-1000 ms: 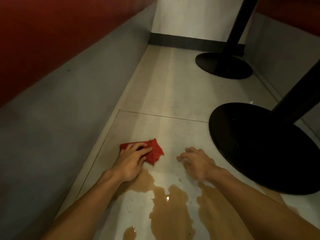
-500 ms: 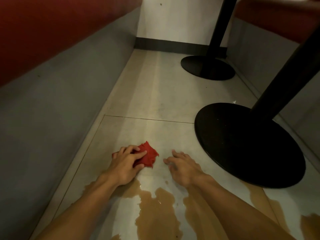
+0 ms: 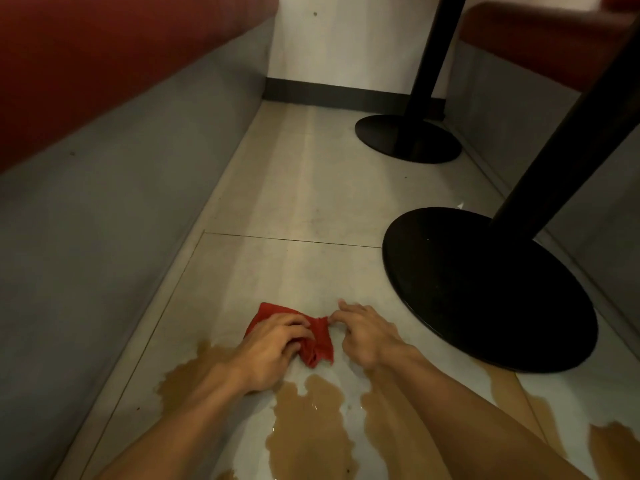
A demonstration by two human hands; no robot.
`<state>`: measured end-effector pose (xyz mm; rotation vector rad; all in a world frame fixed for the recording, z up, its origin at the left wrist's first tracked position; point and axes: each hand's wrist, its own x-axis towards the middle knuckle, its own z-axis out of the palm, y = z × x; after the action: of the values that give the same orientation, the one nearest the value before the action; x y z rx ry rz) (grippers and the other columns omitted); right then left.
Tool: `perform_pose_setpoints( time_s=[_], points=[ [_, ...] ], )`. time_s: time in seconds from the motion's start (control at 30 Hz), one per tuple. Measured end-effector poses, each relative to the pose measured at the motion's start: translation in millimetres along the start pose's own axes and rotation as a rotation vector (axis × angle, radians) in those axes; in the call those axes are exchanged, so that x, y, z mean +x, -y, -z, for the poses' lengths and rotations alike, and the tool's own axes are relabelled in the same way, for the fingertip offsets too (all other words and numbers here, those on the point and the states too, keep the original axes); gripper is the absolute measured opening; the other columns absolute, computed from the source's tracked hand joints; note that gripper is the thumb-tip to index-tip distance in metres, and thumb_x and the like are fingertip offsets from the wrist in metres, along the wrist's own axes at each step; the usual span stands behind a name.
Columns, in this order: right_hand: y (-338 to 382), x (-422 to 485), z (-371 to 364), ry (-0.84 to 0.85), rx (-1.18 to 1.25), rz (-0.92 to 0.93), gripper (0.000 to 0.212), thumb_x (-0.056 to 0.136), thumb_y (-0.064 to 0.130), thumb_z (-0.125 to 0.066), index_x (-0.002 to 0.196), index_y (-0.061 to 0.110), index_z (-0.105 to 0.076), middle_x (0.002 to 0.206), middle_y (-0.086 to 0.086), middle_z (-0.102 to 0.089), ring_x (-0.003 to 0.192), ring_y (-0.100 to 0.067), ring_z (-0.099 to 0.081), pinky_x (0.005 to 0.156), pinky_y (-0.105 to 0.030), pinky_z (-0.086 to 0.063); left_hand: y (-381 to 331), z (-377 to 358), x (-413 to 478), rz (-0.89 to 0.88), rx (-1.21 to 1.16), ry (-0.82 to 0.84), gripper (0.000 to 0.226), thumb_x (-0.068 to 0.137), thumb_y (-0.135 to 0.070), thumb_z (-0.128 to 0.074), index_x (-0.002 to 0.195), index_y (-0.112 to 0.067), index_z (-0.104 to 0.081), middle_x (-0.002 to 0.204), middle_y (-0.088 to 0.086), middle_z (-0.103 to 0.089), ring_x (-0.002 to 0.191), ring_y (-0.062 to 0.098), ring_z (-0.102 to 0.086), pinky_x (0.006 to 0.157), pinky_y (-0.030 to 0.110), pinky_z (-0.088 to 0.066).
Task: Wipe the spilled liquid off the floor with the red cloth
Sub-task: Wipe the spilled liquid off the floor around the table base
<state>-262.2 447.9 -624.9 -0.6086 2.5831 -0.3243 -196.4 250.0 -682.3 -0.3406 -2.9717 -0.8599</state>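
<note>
View: head camera.
Red cloth [image 3: 320,341]: bunched on the floor [image 3: 304,202], just beyond the spilled liquid's [image 3: 308,420] far edge.
Left hand [image 3: 273,348]: fingers curled over the cloth, gripping it.
Right hand [image 3: 367,336]: fingers curled, tips apparently pinching the cloth's right corner.
Risk: a bunched cloth would probably push liquid toward the table base [image 3: 485,289] instead of absorbing it. The forearms, low over the puddles, could smear them.

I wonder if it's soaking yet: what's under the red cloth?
Pale floor tile shows around the red cloth, the brown spill just nearer the person. The bunched cloth hides whatever lies directly beneath it.
</note>
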Motion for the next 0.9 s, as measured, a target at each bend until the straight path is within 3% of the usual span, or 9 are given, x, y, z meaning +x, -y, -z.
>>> perform_pose_setpoints(
  time_s=[0.13,0.3,0.47,0.6,0.73,0.9],
  points=[
    [-3.3,-0.6,-3.6,-0.001,0.010,0.006,0.063,0.091,0.007,-0.043,0.141,0.044,-0.040,0.162,0.011,-0.011,0.148,-0.017,-0.010,0.118,-0.046,-0.020,23.7,23.1,-17.5,0.054,-0.048,-0.011,0.029,0.092,-0.013,-0.058,0.114,-0.029,-0.068,0.131,-0.016,-0.052,0.127,0.007,-0.044,0.110,0.030,-0.032],
    [-2.3,1.0,-6.7,-0.029,0.006,0.008,0.054,0.095,0.011,-0.045,0.141,0.040,-0.041,0.161,0.006,-0.014,0.147,-0.019,-0.013,0.117,-0.044,-0.021,66.5,55.9,-43.3,0.405,0.009,-0.132,0.029,0.092,-0.023,-0.060,0.118,-0.036,-0.064,0.131,-0.016,-0.051,0.125,0.014,-0.041,0.109,0.035,-0.030],
    [17.3,8.0,-12.6,-0.064,-0.027,-0.042,0.031,0.096,0.031,-0.043,0.127,0.030,-0.047,0.147,-0.003,-0.034,0.134,-0.027,-0.032,0.107,-0.047,-0.035,69.2,62.3,-81.5,0.636,0.154,-0.290,0.034,0.090,-0.034,-0.060,0.122,-0.041,-0.061,0.126,-0.014,-0.051,0.119,0.017,-0.043,0.094,0.041,-0.036],
    [37.7,4.7,-28.0,-0.153,0.011,0.046,0.033,0.095,0.032,-0.044,0.127,0.027,-0.049,0.137,-0.003,-0.040,0.123,-0.028,-0.040,0.099,-0.043,-0.041,56.5,61.0,-103.5,0.700,0.184,-0.274,0.036,0.090,-0.033,-0.058,0.126,-0.037,-0.060,0.119,-0.007,-0.052,0.112,0.020,-0.045,0.093,0.038,-0.040],
    [54.5,-4.6,-46.1,-0.186,0.041,0.215,0.035,0.095,0.024,-0.042,0.127,0.030,-0.054,0.134,0.000,-0.044,0.123,-0.024,-0.040,0.100,-0.040,-0.040,34.9,57.3,-131.3,0.743,0.161,-0.307,0.036,0.090,-0.029,-0.059,0.126,-0.030,-0.062,0.110,-0.003,-0.053,0.106,0.021,-0.046,0.092,0.037,-0.042],
    [48.7,-6.3,-55.8,-0.145,-0.044,0.266,0.040,0.096,0.023,-0.042,0.133,0.034,-0.053,0.140,0.001,-0.040,0.128,-0.021,-0.035,0.106,-0.040,-0.035,15.6,44.9,-164.8,0.778,0.141,-0.400,0.035,0.088,-0.025,-0.062,0.123,-0.021,-0.065,0.096,-0.002,-0.047,0.099,0.023,-0.048,0.089,0.035,-0.045]
  ],
)
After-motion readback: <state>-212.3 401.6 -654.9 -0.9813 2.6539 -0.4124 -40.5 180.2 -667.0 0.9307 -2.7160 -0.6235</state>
